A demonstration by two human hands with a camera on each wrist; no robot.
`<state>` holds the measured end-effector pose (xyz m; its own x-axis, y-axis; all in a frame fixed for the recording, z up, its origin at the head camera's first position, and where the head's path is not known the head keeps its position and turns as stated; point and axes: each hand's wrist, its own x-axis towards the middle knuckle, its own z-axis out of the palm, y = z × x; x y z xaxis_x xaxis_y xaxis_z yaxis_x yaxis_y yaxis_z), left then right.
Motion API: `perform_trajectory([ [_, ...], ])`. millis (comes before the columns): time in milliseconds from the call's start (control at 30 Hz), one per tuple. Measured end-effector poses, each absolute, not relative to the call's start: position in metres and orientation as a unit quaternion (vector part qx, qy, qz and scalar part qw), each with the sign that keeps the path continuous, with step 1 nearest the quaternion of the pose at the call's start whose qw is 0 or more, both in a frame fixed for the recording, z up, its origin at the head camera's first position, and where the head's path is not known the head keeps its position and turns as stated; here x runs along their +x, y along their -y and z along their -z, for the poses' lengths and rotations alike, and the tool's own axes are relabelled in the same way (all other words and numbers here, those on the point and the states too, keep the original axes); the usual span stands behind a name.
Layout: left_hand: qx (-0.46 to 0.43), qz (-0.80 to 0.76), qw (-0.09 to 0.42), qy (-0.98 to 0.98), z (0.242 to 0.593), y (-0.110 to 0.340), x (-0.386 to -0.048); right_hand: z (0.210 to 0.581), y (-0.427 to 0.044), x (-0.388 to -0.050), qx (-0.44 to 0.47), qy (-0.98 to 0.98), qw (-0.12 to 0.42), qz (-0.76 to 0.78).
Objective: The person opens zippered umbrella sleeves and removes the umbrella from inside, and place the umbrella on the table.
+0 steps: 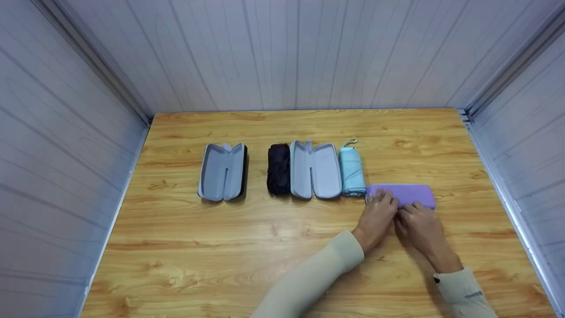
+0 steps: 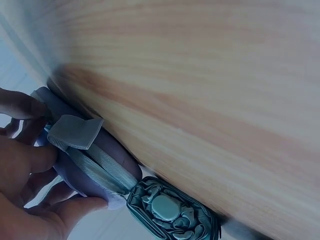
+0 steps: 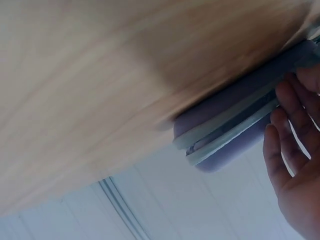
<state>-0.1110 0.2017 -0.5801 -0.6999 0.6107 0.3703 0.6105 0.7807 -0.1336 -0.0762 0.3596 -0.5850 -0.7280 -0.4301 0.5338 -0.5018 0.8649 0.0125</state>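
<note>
A purple zip case [image 1: 410, 194] lies lengthwise on the wooden table at the right. Over its left end my left hand [image 1: 377, 216] grips it, thumb and fingers spread about its sides; a fabric tab [image 2: 76, 131] sticks out from that end. At the near side, my right hand [image 1: 421, 227] has thumb and forefinger together at the zip seam [image 3: 235, 122]; the zip pull itself is hidden. A gap shows between the case's halves toward the right end. Against the left end stands the light blue folded umbrella [image 1: 352, 170], its bunched end [image 2: 172, 212] touching the case.
Left of the blue umbrella lies an open case [image 1: 326, 170] with grey lining, then a black folded umbrella [image 1: 278, 170]. Farther left is another open grey-lined case [image 1: 214, 172]. Panelled walls [image 1: 273, 53] bound the table [image 1: 198, 256] at the back and sides.
</note>
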Motion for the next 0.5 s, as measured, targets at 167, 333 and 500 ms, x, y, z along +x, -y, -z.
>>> perform_trajectory([
  [167, -0.334, -0.002, 0.204, 0.92, 0.581, -0.201, -0.111, 0.577, -0.369, -0.077, 0.256, 0.925, 0.272, -0.076],
  [333, -0.336, -0.015, 0.2, 0.92, 0.58, -0.201, -0.112, 0.569, -0.382, -0.081, 0.259, 0.926, 0.263, -0.085],
  [500, -0.34, -0.017, 0.202, 0.918, 0.579, -0.2, -0.112, 0.565, -0.396, -0.086, 0.243, 0.942, 0.209, -0.104],
])
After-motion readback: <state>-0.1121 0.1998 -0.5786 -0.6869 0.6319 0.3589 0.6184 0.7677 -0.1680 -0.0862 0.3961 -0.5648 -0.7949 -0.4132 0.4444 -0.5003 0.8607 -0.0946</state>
